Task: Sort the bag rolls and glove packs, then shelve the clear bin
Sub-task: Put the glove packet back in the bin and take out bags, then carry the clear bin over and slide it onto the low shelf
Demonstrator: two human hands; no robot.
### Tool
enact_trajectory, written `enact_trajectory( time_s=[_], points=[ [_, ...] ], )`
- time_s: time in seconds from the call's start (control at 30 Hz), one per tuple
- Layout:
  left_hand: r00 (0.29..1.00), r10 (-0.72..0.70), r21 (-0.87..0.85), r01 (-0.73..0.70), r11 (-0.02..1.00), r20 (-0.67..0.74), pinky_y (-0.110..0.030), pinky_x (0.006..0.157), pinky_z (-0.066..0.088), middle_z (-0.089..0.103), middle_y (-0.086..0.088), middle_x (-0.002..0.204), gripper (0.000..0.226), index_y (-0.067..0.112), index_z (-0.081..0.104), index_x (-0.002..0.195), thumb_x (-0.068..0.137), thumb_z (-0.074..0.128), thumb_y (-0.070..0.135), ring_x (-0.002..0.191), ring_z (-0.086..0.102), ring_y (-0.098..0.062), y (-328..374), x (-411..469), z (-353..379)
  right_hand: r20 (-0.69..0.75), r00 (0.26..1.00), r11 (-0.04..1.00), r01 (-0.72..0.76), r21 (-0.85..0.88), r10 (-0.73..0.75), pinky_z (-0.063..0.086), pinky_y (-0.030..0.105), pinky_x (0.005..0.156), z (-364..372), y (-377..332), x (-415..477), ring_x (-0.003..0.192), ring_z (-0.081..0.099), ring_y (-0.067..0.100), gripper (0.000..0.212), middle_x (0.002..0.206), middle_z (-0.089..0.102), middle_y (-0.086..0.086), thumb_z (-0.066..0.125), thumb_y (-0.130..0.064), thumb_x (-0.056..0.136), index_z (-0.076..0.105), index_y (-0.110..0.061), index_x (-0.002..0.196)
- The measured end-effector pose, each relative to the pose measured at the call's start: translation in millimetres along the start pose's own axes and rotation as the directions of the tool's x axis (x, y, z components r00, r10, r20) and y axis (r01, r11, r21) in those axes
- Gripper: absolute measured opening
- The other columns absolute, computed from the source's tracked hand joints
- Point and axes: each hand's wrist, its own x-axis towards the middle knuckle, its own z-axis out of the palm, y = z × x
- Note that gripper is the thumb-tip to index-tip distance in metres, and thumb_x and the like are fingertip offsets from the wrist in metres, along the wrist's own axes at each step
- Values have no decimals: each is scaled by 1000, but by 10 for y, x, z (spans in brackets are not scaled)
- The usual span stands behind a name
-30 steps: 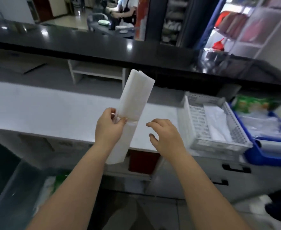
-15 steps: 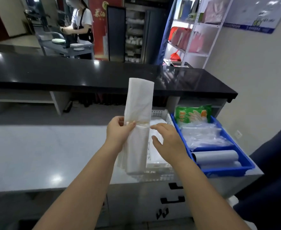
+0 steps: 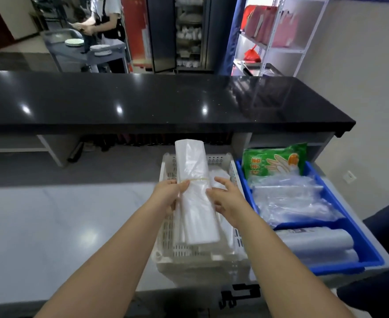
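Note:
A long white bag roll, bound at its middle by a thin rubber band, hangs over the white perforated basket. My left hand grips the roll at the band from the left. My right hand touches its right side, fingers spread against it. More white bags lie in the basket under the roll. To the right, a blue bin holds a green glove pack, clear plastic packs and pale bag rolls at its near end.
Both containers stand at the right end of a grey worktop. A raised black counter runs across behind them. Beyond it a person stands at a cart with plates. A white shelf rack stands at the far right.
The roll has come down and right from in front of the counter to just above the white basket. My right hand has closed in against its side. The view has tilted down.

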Motion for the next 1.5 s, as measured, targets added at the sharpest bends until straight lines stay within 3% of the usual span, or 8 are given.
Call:
enact_trajectory(
  time_s=[0.17, 0.27, 0.33, 0.53, 0.67, 0.9, 1.17, 1.5],
  points=[
    [998, 46, 310, -31, 950, -41, -50, 80, 58, 73, -19, 93, 38, -2, 67, 97, 82, 73, 32, 87, 70, -38, 71, 308, -79, 18, 994, 985, -107, 137, 105, 58, 38, 73, 61, 87, 343, 77, 69, 26, 39, 96, 73, 12, 65, 0, 85, 57, -15, 120],
    [968, 217, 665, -79, 743, -128, -25, 41, 46, 61, -2, 56, 35, 13, 55, 62, 72, 75, 40, 51, 61, -18, 97, 355, -138, 11, 988, 981, -156, 113, 156, 54, 39, 74, 122, 173, 440, 77, 65, 26, 39, 97, 71, 14, 62, 3, 83, 60, -16, 117],
    [957, 260, 773, -71, 631, -125, -21, 41, 37, 53, 3, 52, 37, 19, 45, 57, 72, 74, 36, 46, 55, -15, 68, 358, -173, -8, 986, 985, -166, 55, 166, 53, 33, 62, 176, 240, 453, 70, 64, 23, 40, 95, 71, 14, 62, 4, 80, 60, -18, 114],
    [942, 324, 841, -101, 531, -91, -26, 62, 45, 58, 7, 92, 33, 23, 60, 108, 78, 70, 30, 69, 59, -12, -88, 252, -279, -60, 998, 943, -38, -330, 19, 52, 34, 61, 329, 379, 392, 76, 61, 21, 41, 109, 61, 8, 63, 1, 78, 57, -18, 113],
    [920, 389, 830, -188, 526, -38, -27, 70, 43, 60, 3, 110, 39, 24, 57, 120, 82, 64, 24, 86, 55, -13, -163, 66, -359, 58, 977, 710, 189, -678, -204, 51, 30, 83, 365, 280, 195, 97, 58, 13, 47, 122, 53, -4, 66, -10, 82, 52, -26, 124],
    [809, 587, 939, -227, 260, 33, -42, 94, 43, 59, 3, 125, 37, 24, 57, 125, 88, 54, 22, 118, 49, -23, -466, -568, -531, 408, 797, 280, 557, -781, -446, 42, 32, 95, 638, 162, -435, 117, 46, 16, 40, 124, 58, -7, 63, -16, 86, 55, -27, 124],
    [725, 653, 954, 20, 299, -220, -41, 97, 36, 58, 4, 128, 37, 26, 57, 125, 89, 57, 24, 122, 45, -21, -1191, -1586, -1355, 689, 603, -78, 727, -682, -402, 41, 41, 96, 1392, 566, -1178, 114, 49, 27, 38, 125, 60, 2, 61, -18, 87, 56, -19, 125],
    [488, 694, 846, 244, 473, -529, -42, 83, 41, 65, 2, 108, 32, 28, 66, 109, 77, 67, 23, 106, 51, -27, -2160, -3287, -3035, 907, 325, -252, 885, -391, -267, 44, 44, 82, 2880, 1494, -2527, 103, 53, 31, 34, 114, 62, 6, 61, -15, 83, 61, -14, 117]
  ],
)
